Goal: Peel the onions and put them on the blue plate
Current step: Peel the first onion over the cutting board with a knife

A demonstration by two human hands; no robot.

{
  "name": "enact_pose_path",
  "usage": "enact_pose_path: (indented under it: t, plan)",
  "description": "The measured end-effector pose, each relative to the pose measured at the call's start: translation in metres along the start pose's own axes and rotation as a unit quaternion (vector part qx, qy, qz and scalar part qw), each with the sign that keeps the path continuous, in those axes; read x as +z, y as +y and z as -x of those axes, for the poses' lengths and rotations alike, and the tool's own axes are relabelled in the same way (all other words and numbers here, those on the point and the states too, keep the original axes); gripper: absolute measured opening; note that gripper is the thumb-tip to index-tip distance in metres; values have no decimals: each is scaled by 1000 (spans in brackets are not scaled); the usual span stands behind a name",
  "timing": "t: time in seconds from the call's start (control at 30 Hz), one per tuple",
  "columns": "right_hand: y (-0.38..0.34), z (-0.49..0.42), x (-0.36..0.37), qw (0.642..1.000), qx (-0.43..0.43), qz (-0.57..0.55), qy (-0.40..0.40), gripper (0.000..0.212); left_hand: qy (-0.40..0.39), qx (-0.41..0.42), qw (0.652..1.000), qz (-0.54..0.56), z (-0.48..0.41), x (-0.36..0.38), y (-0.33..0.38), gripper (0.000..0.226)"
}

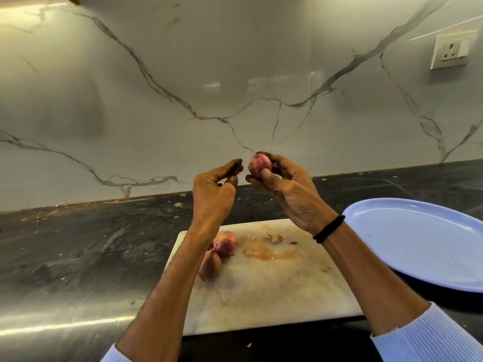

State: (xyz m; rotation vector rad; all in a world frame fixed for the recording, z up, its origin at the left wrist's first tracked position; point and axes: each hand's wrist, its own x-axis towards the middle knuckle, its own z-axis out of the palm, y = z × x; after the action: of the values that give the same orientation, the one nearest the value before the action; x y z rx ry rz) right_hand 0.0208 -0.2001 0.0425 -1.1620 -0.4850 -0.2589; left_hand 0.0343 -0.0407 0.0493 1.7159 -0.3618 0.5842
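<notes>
Plainly the peeling step is under way: the right hand (pixel 285 189), just right of the frame's centre, grips a small red onion (pixel 260 165) between its thumb and curled fingers, lifted well above the cutting board (pixel 274 288). The left hand (pixel 217 184) sits just beside it, apart from the onion, with its fingertips drawn together as if pinching; whether a strip of skin lies between them I cannot tell. Two more onions, one (pixel 225 242) touching the other (pixel 210 265), lie on the left part of the board, partly behind the left forearm, and a scrap of peel (pixel 274 238) lies near the board's upper edge. The blue plate (pixel 418 244) rests on the dark desk (pixel 78 244) at the right edge of the frame, with no onion on it, so the task looks to be early. Next, I judge, the left fingers must catch a loose edge of skin and pull it away while the right hand turns the onion.
</notes>
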Motion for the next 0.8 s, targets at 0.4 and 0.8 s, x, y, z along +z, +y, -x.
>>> enact_pose_path:
  t: [0.4,0.8]
  plan:
    - [-5,2,4,995,35,-96,1,38,-96,124,987,18,3,0,8,43]
    - [13,-5,-1,844,-315,429,67,33,-104,101,986,78,1,-3,5,45]
